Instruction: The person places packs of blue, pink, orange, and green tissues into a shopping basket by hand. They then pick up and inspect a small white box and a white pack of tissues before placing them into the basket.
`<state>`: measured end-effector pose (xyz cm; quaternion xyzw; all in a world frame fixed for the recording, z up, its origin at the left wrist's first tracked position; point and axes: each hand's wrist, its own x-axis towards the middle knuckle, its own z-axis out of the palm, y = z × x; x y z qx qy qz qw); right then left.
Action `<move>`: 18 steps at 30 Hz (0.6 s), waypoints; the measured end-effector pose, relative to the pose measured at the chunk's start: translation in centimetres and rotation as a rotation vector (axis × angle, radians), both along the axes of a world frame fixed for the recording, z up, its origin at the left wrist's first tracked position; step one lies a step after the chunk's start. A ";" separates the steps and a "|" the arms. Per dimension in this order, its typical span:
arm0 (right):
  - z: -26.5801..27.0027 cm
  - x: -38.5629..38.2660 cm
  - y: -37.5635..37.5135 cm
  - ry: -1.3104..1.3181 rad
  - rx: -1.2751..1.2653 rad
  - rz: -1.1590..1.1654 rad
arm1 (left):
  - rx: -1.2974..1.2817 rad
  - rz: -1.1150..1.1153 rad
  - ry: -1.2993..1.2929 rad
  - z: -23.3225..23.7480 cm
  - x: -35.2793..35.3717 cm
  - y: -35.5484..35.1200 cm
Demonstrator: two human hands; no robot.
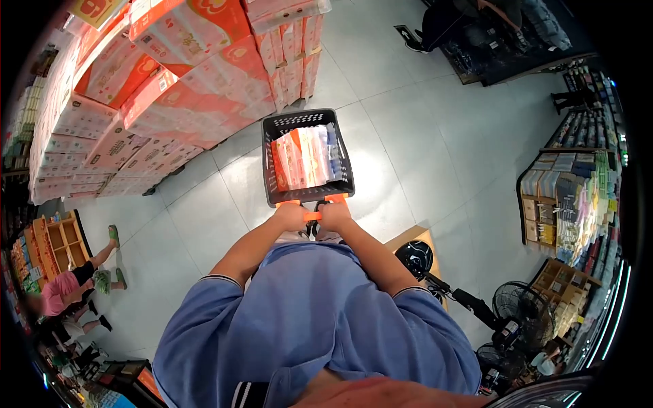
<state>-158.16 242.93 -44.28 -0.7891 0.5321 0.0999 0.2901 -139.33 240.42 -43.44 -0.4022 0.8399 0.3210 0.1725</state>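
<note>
In front of my body is a dark perforated shopping basket (271, 146) with an orange handle (312, 217). Several soft packs (303, 160), red, white and blue, stand side by side inside it. My left hand (290, 215) is closed round the left part of the handle. On the right part, my right hand (335, 215) is wrapped in the same way. Both hands are close together at the basket's near end; the undersides of the fingers are hidden.
Tall stacks of pink and red packages (197, 81) rise at the left. Black standing fans (522, 306) are at the lower right, shelves (571, 204) along the right. A person in pink (58, 296) is at the far left, another in dark clothes (445, 24) at the top. Grey tiled floor (401, 136) lies between.
</note>
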 end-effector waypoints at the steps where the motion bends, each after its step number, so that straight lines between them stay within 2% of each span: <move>1: -0.7 0.3 0.8 -0.081 0.043 -0.049 | 0.023 -0.068 -0.038 -0.3 0.8 -0.1; 4: -1.0 0.5 2.6 -0.281 0.163 -0.129 | 0.056 -0.165 -0.094 1.2 2.0 -1.5; 7: -0.4 1.3 2.2 -0.328 0.188 -0.190 | 0.069 -0.326 -0.184 3.3 2.2 -4.0; 10: 0.1 0.9 0.4 -0.451 0.189 -0.197 | -0.017 -0.260 -0.195 1.9 3.0 -6.4; 12: 0.7 0.7 -0.2 -0.451 0.113 -0.205 | -0.052 -0.238 -0.193 1.9 2.4 -8.1; 14: 1.7 0.5 -1.1 -0.253 0.074 -0.233 | -0.115 -0.204 -0.167 1.7 1.1 -9.9; 18: 1.0 -2.3 -3.4 -0.192 0.000 -0.252 | -0.181 -0.159 -0.165 1.5 -2.6 -12.3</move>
